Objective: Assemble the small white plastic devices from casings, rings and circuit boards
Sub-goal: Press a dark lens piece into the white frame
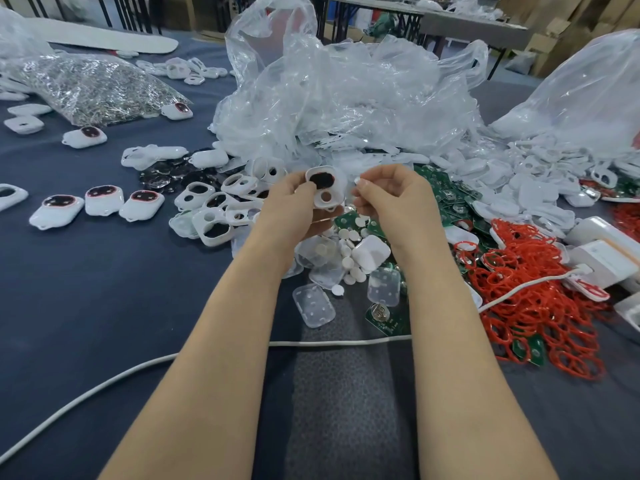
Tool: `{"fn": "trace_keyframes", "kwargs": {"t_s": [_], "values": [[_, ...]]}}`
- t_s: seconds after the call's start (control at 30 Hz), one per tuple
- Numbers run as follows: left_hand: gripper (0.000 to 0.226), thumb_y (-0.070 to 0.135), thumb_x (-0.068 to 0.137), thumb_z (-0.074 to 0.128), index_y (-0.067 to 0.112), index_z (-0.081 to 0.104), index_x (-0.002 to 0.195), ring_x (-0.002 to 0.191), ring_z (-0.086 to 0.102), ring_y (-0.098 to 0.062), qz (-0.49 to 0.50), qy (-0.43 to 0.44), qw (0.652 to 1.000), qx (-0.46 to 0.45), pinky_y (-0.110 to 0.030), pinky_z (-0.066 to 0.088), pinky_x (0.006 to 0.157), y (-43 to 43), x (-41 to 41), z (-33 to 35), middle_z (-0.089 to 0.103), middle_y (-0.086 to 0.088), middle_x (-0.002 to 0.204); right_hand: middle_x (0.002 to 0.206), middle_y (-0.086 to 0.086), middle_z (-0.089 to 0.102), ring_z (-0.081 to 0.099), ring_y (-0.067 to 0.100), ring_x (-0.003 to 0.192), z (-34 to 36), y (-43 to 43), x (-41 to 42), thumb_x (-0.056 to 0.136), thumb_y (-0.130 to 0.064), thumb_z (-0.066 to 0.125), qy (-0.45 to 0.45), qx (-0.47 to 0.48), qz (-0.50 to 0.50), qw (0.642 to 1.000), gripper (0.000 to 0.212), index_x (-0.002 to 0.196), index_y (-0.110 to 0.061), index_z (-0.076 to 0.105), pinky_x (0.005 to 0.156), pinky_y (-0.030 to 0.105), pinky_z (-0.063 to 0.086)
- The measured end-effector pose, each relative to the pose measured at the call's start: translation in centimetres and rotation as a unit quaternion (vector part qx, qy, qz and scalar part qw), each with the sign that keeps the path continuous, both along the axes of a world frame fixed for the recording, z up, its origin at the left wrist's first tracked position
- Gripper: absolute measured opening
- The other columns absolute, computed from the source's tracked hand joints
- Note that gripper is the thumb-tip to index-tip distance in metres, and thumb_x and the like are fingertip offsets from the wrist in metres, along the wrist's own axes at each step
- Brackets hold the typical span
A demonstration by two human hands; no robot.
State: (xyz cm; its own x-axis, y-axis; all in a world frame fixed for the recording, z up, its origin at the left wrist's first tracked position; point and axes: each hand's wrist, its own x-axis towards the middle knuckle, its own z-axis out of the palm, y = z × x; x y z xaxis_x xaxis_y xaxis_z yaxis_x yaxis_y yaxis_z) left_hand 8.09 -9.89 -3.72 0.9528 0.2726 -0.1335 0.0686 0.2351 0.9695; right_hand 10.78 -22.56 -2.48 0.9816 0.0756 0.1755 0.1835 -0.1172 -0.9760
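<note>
Probably featherlight, stiff and a bit slick, that white casing (pixel 325 192). Gripped by the rim in curled left hand (pixel 294 202) fingers, above the parts pile (pixel 349 252) mid table (pixel 104 289). Pinching a tiny white disc (pixel 357 181) in the right hand (pixel 391 197), just beside. Better held by the edges.

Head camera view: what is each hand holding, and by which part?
Left hand grips a white casing by its left edge. Right hand pinches a tiny white piece at its fingertips, too small to identify.
</note>
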Motion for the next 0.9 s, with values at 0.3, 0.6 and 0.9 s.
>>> {"fn": "trace_keyframes", "kwargs": {"t_s": [0.3, 0.6, 0.9], "values": [[0.011, 0.015, 0.103, 0.039, 0.014, 0.044, 0.114, 0.066, 0.070, -0.013, 0.008, 0.008, 1.000, -0.009, -0.024, 0.059, 0.063, -0.2, 0.5, -0.4, 0.066, -0.006, 0.093, 0.077, -0.008, 0.062, 0.062, 0.014, 0.078, -0.3, 0.4, 0.1, 0.085, -0.008, 0.065, -0.067, -0.121, -0.015, 0.990, 0.021, 0.083, -0.029, 0.063, 0.081, 0.036, 0.056], [0.015, 0.010, 0.102, 0.040, 0.011, 0.045, 0.116, 0.063, 0.070, -0.009, 0.001, -0.012, 1.000, 0.029, -0.020, 0.058, 0.062, -0.2, 0.6, -0.8, 0.067, -0.009, 0.097, 0.074, -0.007, 0.060, 0.058, 0.009, 0.074, -0.8, 1.0, 0.2, 0.086, -0.008, 0.065, -0.091, -0.154, -0.009, 0.984, 0.013, 0.083, -0.019, 0.063, 0.071, 0.019, 0.049], [0.022, 0.009, 0.101, 0.042, 0.009, 0.043, 0.123, 0.093, 0.070, -0.020, 0.007, -0.033, 0.997, 0.063, -0.028, 0.058, 0.081, -0.4, 0.6, -1.1, 0.069, -0.014, 0.104, 0.068, -0.015, 0.057, 0.054, 0.001, 0.066, -1.7, 2.1, -0.1, 0.086, -0.009, 0.064, -0.139, -0.190, -0.023, 0.972, 0.010, 0.083, -0.019, 0.062, 0.063, 0.013, 0.041]]}}
